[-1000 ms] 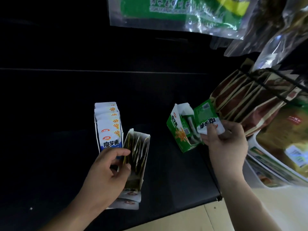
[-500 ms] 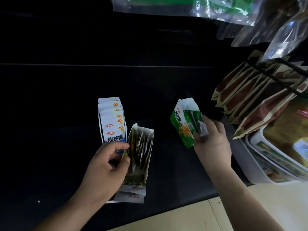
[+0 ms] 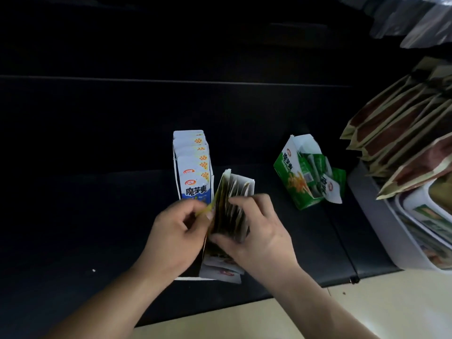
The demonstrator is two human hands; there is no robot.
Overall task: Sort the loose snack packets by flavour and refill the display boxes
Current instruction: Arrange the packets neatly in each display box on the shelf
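On the dark desk (image 3: 97, 192), farthest left of the goods, a white display box (image 3: 175, 167) stands packed with a row of upright blue-and-white packets (image 3: 193, 165). Just in front of it the left hand (image 3: 176, 236) has its fingers curled and pinches the top edge of a yellow-edged packet (image 3: 208, 211). That packet stands at the left side of the middle display box (image 3: 245, 183), which touches the first box. The right hand (image 3: 259, 231) grips the dark packets (image 3: 230, 216) in this middle box, fingers bent over their tops and thumb against their near side, so both hands meet at the one box. A few pale loose packets (image 3: 222, 272) lie under the wrists at the box's near end. Well apart to the right, a green display box (image 3: 291, 177) stands tilted and open, with green packets (image 3: 315, 167) inside. One green-and-white packet (image 3: 332, 187) leans out over its right side. At the far right, brown pouches (image 3: 396, 133) fan out above stacked white tubs (image 3: 420, 223).
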